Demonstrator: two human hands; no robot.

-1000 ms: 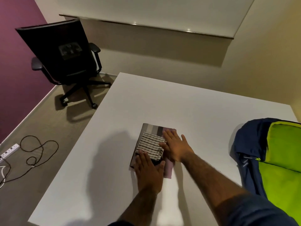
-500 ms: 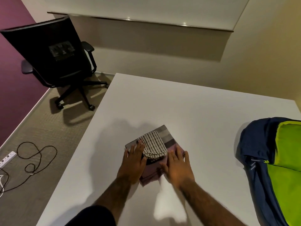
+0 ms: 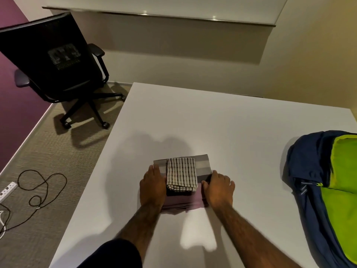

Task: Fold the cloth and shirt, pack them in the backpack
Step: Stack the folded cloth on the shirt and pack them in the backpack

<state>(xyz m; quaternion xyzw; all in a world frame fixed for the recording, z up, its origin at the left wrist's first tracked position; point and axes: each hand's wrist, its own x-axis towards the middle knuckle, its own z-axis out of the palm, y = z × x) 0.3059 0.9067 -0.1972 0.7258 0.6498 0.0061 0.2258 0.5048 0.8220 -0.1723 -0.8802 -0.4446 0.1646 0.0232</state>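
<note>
A checked cloth (image 3: 181, 174), folded into a thick rectangle, is laid on a folded shirt (image 3: 202, 165) banded in grey and pink, near the front of a smooth white table (image 3: 231, 128). A navy and lime backpack (image 3: 313, 171) is laid well apart on the right. The stack is flanked by the hands: the left hand (image 3: 152, 187) is pressed flat on the shirt's left edge, the right hand (image 3: 220, 188) is curled over its right edge.
</note>
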